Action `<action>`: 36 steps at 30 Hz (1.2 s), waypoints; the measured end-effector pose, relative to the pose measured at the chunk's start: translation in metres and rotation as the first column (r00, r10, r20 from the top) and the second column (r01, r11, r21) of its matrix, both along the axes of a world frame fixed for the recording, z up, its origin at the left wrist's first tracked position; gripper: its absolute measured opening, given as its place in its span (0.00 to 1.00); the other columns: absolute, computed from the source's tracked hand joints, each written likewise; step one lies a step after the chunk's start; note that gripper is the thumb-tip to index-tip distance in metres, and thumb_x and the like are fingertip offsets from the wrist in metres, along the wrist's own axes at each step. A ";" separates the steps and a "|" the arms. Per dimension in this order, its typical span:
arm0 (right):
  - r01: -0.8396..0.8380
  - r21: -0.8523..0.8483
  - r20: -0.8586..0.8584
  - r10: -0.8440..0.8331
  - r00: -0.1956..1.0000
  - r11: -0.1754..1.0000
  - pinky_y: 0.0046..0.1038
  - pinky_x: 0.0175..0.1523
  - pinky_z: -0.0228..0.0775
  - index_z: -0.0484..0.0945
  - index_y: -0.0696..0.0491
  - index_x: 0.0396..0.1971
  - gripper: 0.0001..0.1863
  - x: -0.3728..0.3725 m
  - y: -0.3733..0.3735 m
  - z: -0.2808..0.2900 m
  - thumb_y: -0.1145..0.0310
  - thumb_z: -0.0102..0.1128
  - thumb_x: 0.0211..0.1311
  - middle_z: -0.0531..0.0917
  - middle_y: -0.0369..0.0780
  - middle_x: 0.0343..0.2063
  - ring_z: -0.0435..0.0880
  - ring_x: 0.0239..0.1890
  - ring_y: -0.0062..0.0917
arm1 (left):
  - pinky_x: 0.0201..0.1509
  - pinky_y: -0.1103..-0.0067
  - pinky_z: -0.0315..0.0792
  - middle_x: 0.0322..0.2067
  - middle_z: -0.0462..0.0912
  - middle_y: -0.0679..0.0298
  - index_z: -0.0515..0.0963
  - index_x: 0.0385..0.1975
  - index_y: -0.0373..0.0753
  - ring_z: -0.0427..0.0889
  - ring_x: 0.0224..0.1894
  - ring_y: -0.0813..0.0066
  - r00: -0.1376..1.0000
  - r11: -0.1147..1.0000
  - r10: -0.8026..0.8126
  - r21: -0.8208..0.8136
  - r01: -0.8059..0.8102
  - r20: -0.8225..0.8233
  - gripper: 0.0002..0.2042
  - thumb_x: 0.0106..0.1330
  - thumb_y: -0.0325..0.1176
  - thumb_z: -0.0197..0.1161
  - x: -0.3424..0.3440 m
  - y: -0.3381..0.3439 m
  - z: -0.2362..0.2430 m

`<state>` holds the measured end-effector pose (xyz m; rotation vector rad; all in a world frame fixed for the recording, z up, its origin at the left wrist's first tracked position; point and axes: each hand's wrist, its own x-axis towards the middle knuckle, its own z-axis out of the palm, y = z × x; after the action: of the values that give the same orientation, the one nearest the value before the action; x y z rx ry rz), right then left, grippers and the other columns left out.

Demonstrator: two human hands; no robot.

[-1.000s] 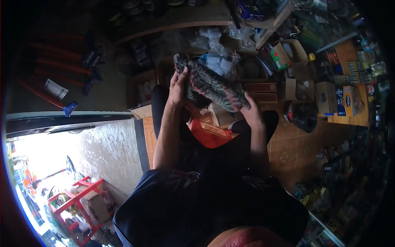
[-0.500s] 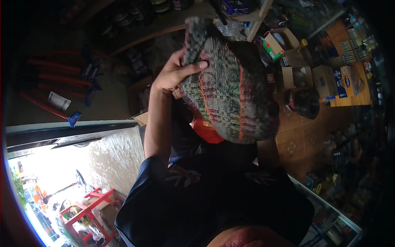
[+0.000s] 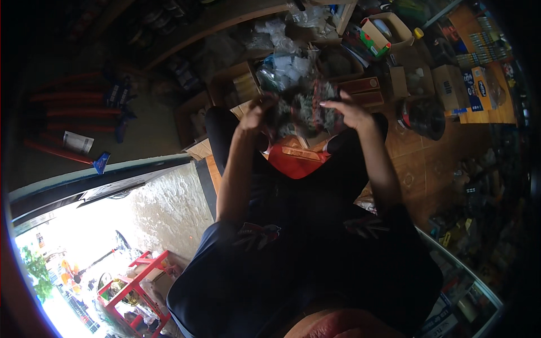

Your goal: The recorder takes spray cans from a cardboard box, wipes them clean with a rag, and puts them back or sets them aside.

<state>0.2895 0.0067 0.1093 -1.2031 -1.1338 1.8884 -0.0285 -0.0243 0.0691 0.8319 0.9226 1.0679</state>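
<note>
Seen from above, looking down past a dark short-sleeved shirt (image 3: 304, 265) with small printed motifs. Both bare forearms raised ahead, over dark trousers and an orange-red pouch (image 3: 296, 160) in the lap. Left hand (image 3: 255, 112) and right hand (image 3: 350, 111) each closed on an edge of a crumpled patterned cloth (image 3: 301, 110), grey-green with reddish flecks, held between them at chest height; exact finger grip blurred, likely pinching. Just beyond, clear plastic bags (image 3: 282, 67) of pale goods. Farther right, open brown cardboard boxes (image 3: 414, 73), one with a green and red carton (image 3: 373, 38), beside a round black tub (image 3: 424, 117). Brown tiled floor (image 3: 428, 163) under all. Far left, red poles (image 3: 67, 104) lying in shadow.
</note>
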 end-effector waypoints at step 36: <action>-0.182 -0.550 0.598 0.536 0.596 0.815 0.48 0.43 0.78 0.81 0.38 0.56 0.21 0.016 -0.002 -0.288 0.44 0.51 0.74 0.80 0.35 0.56 0.82 0.52 0.34 | 0.31 0.72 0.79 0.27 0.85 0.61 0.80 0.51 0.36 0.83 0.26 0.72 0.629 0.967 -0.249 -0.157 0.198 -0.736 0.16 0.65 0.33 0.65 0.005 0.007 -0.059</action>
<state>0.3054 0.0043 -0.1786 -2.2996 -1.5031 2.0821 -0.0239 -0.0176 0.0098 1.3472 1.4915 0.4310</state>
